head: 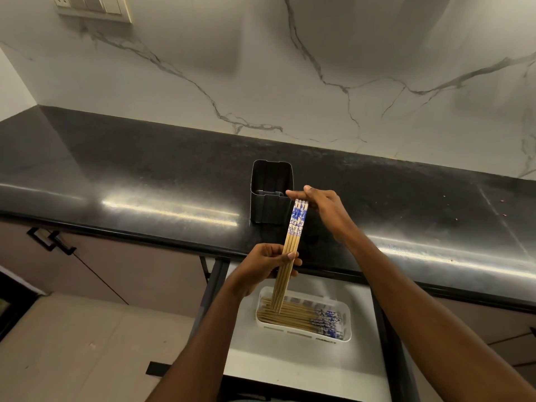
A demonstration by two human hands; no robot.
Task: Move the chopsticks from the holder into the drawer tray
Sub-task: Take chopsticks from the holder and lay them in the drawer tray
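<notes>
While both the left hand (268, 264) and right hand (322, 207) grip the last chopsticks (290, 250) at frame centre, tips above the white drawer tray (346, 314), they likely need laying flat beside the others, the black holder (271, 204) looking empty.

The worktop's (145, 175) front edge is hiding the back of the open drawer (290, 361), and the bottom frame edge is cutting off its front. The left hand (261, 268) is covering the middle of the held chopsticks (293, 242). The pattern on the chopsticks in the tray (346, 314) is showing too small to read.
</notes>
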